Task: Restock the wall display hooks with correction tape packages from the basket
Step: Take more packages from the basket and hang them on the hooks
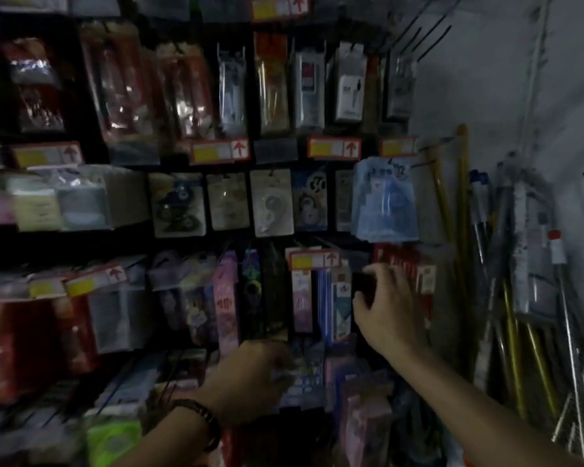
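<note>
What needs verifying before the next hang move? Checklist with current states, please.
1. Package in the left hand: ok, its fingers curl on a blue patterned package.
2. Right hand free to help: cannot tell, its fingers curl at a dark item beside the red packages.
3. Hanging spot exposed: cannot tell, the right hand covers that area.
4. Hands clear of each other: ok, they are apart, the left one lower.
5. Price tag unobstructed: ok, both hands are below it.
6. View sharp enough to aim: not ok, dim and blurred.
</note>
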`<control>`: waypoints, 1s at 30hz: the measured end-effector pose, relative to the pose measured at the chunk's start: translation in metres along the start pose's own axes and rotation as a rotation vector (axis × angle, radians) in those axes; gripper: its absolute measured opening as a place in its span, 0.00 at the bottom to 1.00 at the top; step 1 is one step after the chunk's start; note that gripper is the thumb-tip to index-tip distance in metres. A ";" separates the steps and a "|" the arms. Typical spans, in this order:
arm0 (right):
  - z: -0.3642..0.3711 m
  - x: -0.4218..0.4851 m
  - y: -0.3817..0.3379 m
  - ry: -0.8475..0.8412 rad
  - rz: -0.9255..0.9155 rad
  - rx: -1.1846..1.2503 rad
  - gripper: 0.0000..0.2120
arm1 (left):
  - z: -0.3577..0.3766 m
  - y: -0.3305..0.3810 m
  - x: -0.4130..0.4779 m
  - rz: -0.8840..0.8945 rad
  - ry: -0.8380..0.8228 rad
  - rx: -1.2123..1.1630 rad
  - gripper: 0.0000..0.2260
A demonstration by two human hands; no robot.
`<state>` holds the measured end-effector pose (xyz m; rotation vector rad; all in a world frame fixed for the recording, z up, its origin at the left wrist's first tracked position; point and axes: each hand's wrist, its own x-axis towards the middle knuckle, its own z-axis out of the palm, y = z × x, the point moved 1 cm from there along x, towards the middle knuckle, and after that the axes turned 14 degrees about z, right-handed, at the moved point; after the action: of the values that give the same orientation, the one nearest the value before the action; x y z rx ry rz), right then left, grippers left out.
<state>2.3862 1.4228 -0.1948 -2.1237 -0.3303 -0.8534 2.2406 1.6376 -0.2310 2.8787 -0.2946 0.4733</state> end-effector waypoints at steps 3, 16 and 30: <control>0.023 -0.069 0.000 -0.273 -0.058 0.064 0.11 | 0.035 -0.011 -0.059 -0.033 -0.085 -0.015 0.10; 0.172 -0.426 0.090 -1.282 0.203 -0.156 0.09 | 0.248 -0.087 -0.319 -0.477 -0.448 -0.161 0.12; 0.288 -0.648 0.192 -1.575 0.434 -0.296 0.23 | 0.374 -0.134 -0.385 -0.795 -0.595 -0.417 0.16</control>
<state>2.1361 1.5536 -0.8729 -2.5554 -0.4744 1.2204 2.0236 1.7400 -0.7297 2.3723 0.5861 -0.5220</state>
